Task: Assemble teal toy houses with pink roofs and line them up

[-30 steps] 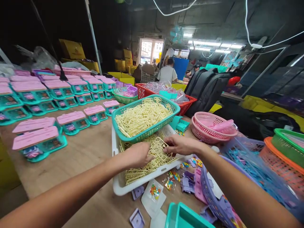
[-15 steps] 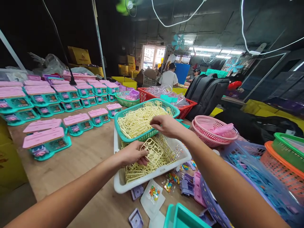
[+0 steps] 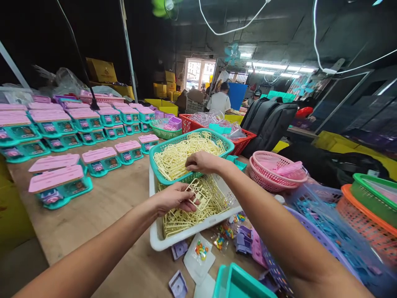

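The left hand (image 3: 175, 199) reaches forward, thumb uppermost, pinching a flat, pale-yellow openwork plastic frame (image 3: 201, 201) above a white plastic crate (image 3: 159, 242). The right hand (image 3: 202, 161) arches, fingers curled downward, over a teal mesh plastic basket (image 3: 164, 179); whether its grip holds anything is hidden.

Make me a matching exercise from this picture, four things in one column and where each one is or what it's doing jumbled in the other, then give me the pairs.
Things:
1. Left hand
2. Teal basket
3. Dark backpack
4. Orange basket

Places and states:
A. Under a green basket
B. Heaped with pale yellow pieces
C. Holding a pale yellow frame
D. Just right of the red basket

Pairs: 1-C, 2-B, 3-D, 4-A
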Tool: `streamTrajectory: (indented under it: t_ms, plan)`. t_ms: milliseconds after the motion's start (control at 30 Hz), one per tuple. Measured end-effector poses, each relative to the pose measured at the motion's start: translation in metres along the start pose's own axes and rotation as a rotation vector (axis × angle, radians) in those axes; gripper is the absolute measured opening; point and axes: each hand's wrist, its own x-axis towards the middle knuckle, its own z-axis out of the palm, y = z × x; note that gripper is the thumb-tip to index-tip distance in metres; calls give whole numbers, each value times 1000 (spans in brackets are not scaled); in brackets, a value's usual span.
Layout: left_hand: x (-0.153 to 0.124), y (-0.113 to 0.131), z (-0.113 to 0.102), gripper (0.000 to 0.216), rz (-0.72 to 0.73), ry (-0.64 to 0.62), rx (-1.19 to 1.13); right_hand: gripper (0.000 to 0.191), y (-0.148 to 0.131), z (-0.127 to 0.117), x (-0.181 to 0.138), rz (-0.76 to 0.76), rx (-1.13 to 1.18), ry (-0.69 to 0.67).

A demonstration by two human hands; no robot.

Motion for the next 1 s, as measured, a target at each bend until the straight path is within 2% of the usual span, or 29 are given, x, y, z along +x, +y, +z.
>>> streamTrajectory:
  t_ms: [100, 300, 433, 633, 833, 1000]
  plan:
    - [1, 0, 0, 40, 3, -2, 4, 22, 4, -2, 4, -9, 32, -100]
    - [3, -5, -1, 40, 12, -2, 13, 21, -6, -7, 14, -26, -5, -184]
    - [4, -6, -1, 37, 9, 24, 28, 31, -1, -12, 9, -68, 32, -291]
    - [4, -4, -1, 31, 12, 26, 45, 28, 17, -19, 1, -88, 181, -235]
    - [6, -4, -1, 34, 21, 29, 56, 37, 8, -18, 12, -95, 91, -412]
    - [4, -7, 0, 37, 28, -8, 67, 34, 13, -13, 16, -66, 178, -402]
